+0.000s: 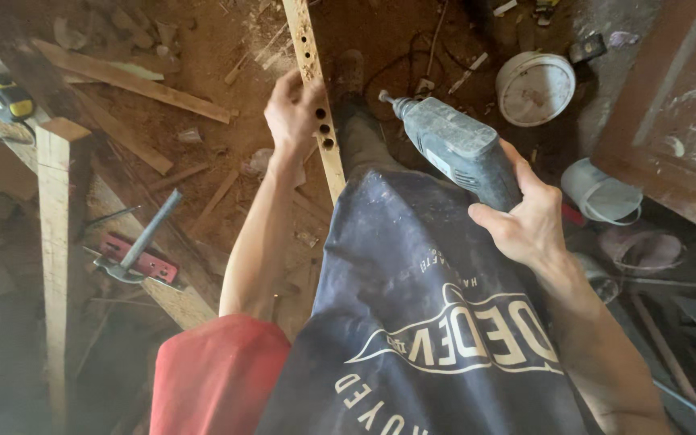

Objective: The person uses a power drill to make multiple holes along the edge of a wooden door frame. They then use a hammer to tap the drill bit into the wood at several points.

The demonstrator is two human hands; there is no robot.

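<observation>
Dusty workshop floor [227, 48] below, reddish-brown with sawdust, littered with offcuts and chips. Seen from the head camera, looking straight down past a dark blue apron [428, 322] and a red sleeve [215, 379].

Left hand [292, 109] wrapped around a narrow wooden strip [316, 97], fingers curled over its left edge, thumb side hidden behind the wood. Strip running from the top of the frame down toward the apron, tilted slightly, with a row of round drilled holes along its face; two or three dark holes just right of the knuckles.

Right hand [525, 221] closed firmly on the grip of a grey electric drill [453, 145], fingers folded round the handle, thumb over the top. Drill pointing up-left, its bit close to the strip but apart from it, level with the lowest holes.

Left of the arms: a pale upright wooden post [56, 234], a longer beam slanting beneath it, and a hammer [138, 250] with a grey handle lying beside a small red tool [142, 258]. Yellow tape measure [2, 97] at the far left edge. A flat plank [130, 80] lying on the floor above these.

Right of the drill: a white bucket lid [535, 87] on the floor, a white bucket [602, 193] tipped on its side lower down, and a rust-brown panel [678, 113] filling the upper right corner.
</observation>
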